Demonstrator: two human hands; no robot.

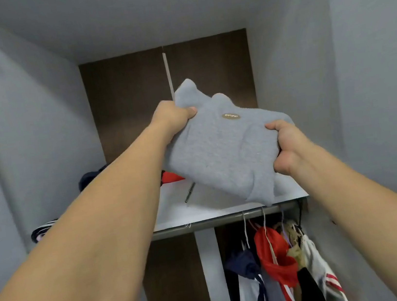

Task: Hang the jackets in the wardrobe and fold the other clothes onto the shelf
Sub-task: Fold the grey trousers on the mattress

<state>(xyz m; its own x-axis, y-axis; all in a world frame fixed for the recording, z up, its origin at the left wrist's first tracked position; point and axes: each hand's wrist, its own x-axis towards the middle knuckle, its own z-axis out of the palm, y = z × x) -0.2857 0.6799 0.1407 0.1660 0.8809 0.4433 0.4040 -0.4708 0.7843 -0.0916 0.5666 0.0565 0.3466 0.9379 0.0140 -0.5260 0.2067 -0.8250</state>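
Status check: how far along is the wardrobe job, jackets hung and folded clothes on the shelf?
Done, by the look of it: several jackets hang on the rail, and some folded clothes lie at the shelf's left end. In hand: the left hand and right hand grip a folded grey garment above the shelf, not yet set down. Any clothes left elsewhere are out of view.

Folded grey garment (223,152) gripped between left hand (171,118) and right hand (289,147), above wardrobe shelf (175,212).
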